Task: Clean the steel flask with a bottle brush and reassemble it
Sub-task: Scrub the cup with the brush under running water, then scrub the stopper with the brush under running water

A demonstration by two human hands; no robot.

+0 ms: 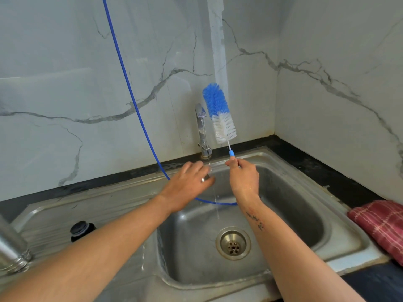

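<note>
**Brush raised over the sink**

The steel flask (12,253) lies at the near left on the drainboard, its black cap (81,231) beyond. The left hand (187,186) reaches under the tap (202,131), fingers loosely curled. The right hand (244,177) pinches the bottle brush (220,114) upright.

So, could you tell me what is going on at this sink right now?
A person stands at a steel sink. The right hand holds a blue and white bottle brush upright by its handle, bristles up. The left hand reaches to the tap, and a thin stream of water falls into the basin. The steel flask stands open on the drainboard at the left, its black lid beside it. A red cloth lies to the right.
</note>
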